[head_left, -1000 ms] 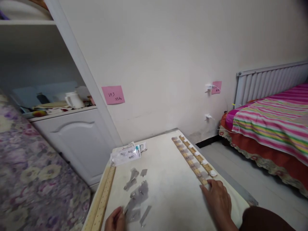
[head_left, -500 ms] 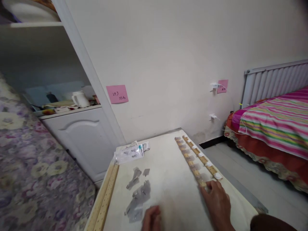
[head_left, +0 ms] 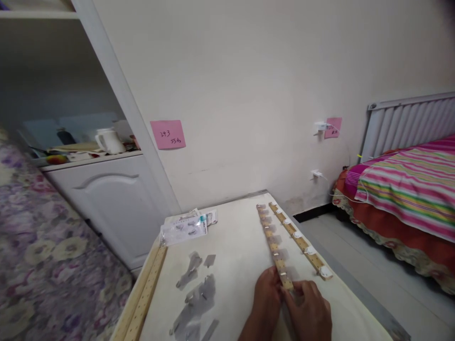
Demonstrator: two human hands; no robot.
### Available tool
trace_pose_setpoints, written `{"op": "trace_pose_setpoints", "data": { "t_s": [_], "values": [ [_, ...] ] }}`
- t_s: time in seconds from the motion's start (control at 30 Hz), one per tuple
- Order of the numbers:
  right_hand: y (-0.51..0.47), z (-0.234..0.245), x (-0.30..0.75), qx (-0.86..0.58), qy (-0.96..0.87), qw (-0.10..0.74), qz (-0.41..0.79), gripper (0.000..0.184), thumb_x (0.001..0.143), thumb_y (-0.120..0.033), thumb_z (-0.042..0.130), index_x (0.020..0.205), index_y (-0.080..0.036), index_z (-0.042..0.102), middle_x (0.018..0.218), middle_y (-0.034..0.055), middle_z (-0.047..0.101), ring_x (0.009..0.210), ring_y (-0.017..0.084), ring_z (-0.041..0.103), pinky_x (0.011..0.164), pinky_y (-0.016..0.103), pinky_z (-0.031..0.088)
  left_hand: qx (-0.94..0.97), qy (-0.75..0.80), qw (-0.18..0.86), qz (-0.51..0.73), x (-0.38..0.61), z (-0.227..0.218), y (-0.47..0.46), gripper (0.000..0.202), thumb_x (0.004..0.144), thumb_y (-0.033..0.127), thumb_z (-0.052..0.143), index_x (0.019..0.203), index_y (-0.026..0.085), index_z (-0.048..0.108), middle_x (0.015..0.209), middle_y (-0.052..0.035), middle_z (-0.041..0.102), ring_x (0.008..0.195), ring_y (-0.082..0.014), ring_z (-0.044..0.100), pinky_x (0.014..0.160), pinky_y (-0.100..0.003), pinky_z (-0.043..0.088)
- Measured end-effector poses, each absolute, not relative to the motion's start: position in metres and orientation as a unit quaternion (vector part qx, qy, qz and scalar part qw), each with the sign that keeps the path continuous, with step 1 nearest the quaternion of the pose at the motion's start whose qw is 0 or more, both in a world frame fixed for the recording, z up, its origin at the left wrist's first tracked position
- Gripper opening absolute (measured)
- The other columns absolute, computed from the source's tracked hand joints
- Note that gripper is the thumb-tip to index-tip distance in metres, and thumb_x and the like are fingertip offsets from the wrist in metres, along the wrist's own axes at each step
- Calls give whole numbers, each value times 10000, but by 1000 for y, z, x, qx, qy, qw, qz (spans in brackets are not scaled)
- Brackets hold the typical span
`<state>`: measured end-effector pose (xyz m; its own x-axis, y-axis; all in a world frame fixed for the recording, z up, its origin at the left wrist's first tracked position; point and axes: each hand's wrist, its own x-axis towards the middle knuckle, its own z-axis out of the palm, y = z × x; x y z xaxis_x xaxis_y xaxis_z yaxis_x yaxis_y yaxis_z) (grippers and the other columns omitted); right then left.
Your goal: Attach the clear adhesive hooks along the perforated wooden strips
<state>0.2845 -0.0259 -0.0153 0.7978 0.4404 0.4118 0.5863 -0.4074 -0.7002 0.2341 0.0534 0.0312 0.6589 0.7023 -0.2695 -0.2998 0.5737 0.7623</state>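
Currently, head view: perforated wooden strip [head_left: 280,264] is lying right of centre on the table [head_left: 234,255], right hand [head_left: 311,308] grasping its near end; left hand [head_left: 266,293] is meeting it, grip hidden. Uneven pressure could be skewing it, loosening thin, translucent tabs [head_left: 293,273]. Alongside, second strip [head_left: 303,243] is bearing smooth, rounded white pieces [head_left: 325,272].

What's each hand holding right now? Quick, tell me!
Left hand: curled at the near end of the clear-tabbed wooden strip; its grip is hidden, so I can't tell.
Right hand: closed on that same end.
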Motion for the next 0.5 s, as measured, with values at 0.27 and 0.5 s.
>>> {"op": "trace_pose_setpoints", "data": {
  "t_s": [0.27,0.5],
  "values": [
    [-19,-17,279,-826,-301,478,6,278,737,-543,599,772,-268,582,788,42,665,733,257,608,738,406,423,378,320,812,309,237,24,59,265,652,398,691,653,147,608,556,27,543,581,-123,529,614,-240,445],
    [-21,-28,274,-790,-316,525,-36,356,799,-586,502,794,-250,620,726,32,661,598,192,585,631,334,471,332,354,820,304,237,16,72,356,696,501,654,649,155,581,490,48,458,456,-84,441,479,-216,391]
  ]
}}
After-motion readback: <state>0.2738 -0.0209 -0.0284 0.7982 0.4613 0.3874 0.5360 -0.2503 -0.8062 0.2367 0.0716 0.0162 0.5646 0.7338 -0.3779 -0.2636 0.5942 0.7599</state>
